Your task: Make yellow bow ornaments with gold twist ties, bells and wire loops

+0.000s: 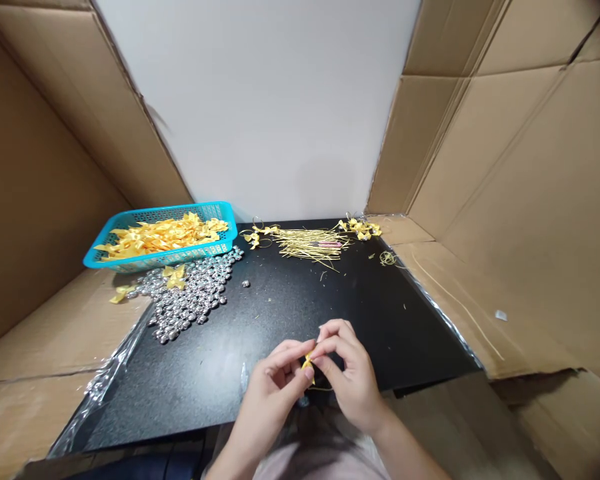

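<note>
Near the table's front edge, my left hand (280, 380) pinches a small yellow ribbon bow (307, 364) between thumb and fingers. My right hand (349, 370) meets it from the other side, thumb and fingertips closed at the bow's upper part. A thin gold cord (323, 389) shows just below the bow, between the hands. The fingers hide much of the bow, and whether the right fingertips also hold the cord is too small to tell.
A blue basket (160, 257) of yellow bows stands back left, with silver beads (193, 290) spilling before it. Gold cord pieces (307, 244) lie at the back centre, finished-looking looped bows (361, 229) to their right. Cardboard walls (520, 153) flank the black table (300, 300).
</note>
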### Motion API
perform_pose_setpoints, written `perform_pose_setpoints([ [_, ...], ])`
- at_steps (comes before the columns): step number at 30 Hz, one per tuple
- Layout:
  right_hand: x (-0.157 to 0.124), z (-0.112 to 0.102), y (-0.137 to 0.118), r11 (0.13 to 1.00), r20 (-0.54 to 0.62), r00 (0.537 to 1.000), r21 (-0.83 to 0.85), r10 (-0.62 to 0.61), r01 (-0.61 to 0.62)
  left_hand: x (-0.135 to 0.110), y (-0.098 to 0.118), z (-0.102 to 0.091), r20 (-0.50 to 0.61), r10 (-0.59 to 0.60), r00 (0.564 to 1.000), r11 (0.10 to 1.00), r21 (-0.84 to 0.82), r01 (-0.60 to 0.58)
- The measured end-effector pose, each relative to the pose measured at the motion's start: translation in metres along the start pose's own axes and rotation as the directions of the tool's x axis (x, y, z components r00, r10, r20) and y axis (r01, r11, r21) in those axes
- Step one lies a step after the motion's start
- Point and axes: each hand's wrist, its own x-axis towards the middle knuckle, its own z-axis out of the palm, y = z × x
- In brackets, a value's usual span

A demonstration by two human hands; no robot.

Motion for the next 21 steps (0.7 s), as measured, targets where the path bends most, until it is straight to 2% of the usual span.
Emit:
perform_pose_setpoints([
  [4, 0.009, -0.008, -0.01, 0.965, -0.081, 0.995, 0.261, 0.051, -0.028, 0.006, -0.001, -0.002, -0.005, -0.024, 1.0, 0.999, 0.025, 0.024],
  [8, 0.02, -0.014, -0.018, 0.909, -0.071, 0.984, 0.398, 0.162, -0.121, 0.01, -0.001, -0.003, 0.019, -0.05, 0.999, 0.995, 0.083, 0.049],
  [13, 0.028, -0.017, -0.017, 0.859, 0.085, 0.971, 0.453, 0.226, -0.239, 0.018, 0.003, -0.006, 0.075, -0.049, 0.996, 0.988, 0.148, 0.037],
  [17, 0.041, -0.026, -0.02, 0.845, 0.092, 0.954, 0.446, 0.284, -0.294, 0.039, 0.012, -0.014, 0.122, -0.057, 0.991, 0.973, 0.228, 0.028],
  [21, 0.068, -0.039, -0.025, 0.849, 0.083, 0.951, 0.433, 0.298, -0.304, 0.076, 0.023, -0.026, 0.171, -0.05, 0.984, 0.945, 0.327, -0.009],
])
